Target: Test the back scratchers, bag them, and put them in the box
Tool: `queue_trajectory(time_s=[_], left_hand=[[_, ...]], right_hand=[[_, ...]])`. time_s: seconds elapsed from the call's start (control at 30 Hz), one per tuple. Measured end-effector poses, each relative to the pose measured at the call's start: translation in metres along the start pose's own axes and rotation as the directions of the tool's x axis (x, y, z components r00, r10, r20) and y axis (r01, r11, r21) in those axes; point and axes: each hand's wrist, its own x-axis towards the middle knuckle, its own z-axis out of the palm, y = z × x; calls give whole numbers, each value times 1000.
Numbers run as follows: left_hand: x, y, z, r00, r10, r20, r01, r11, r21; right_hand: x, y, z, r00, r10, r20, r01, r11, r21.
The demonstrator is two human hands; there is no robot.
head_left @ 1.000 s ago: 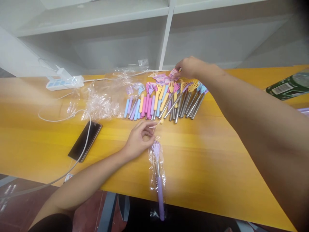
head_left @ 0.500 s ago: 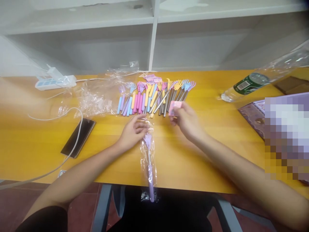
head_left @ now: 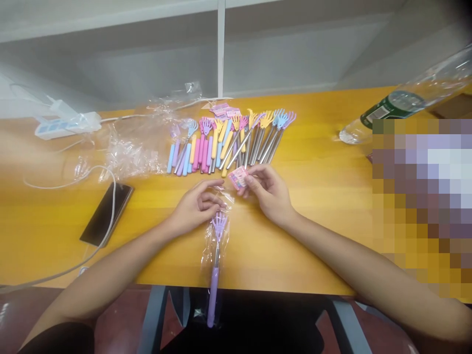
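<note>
A purple back scratcher in a clear plastic sleeve (head_left: 215,255) lies across the front edge of the yellow table (head_left: 317,236), its handle hanging over the edge. My left hand (head_left: 197,205) pinches the open top of that sleeve. My right hand (head_left: 267,192) holds a small pink card (head_left: 238,177) just right of the sleeve's mouth. Behind both hands lies a row of several back scratchers (head_left: 228,142) in pink, blue, yellow and purple, some with bare metal shafts. A few more pink cards (head_left: 223,110) lie behind that row.
A heap of clear plastic sleeves (head_left: 138,147) lies left of the row. A black phone (head_left: 106,212) with a white cable (head_left: 55,183) lies at the left, a white power strip (head_left: 62,124) beyond. A plastic bottle (head_left: 401,105) lies at the right. White shelving stands behind.
My right hand came back from the pink cards behind the row with one card and now holds it close to the sleeve's mouth. My left hand stays on the sleeve.
</note>
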Motion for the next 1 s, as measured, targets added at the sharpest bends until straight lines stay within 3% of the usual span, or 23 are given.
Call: queue_trajectory(time_s=[0.13, 0.63, 1.0], left_hand=[[0, 2, 0, 1000, 0, 6, 0, 1000, 1], [1, -5, 5, 997, 44, -69, -49, 996, -75], [5, -8, -3, 998, 15, -54, -21, 992, -122]], right_hand=[[-5, 1, 0, 993, 69, 96, -71, 997, 17], [-1, 4, 2, 994, 50, 97, -38, 993, -114], [-2, 5, -1, 991, -49, 127, 92, 930, -356]])
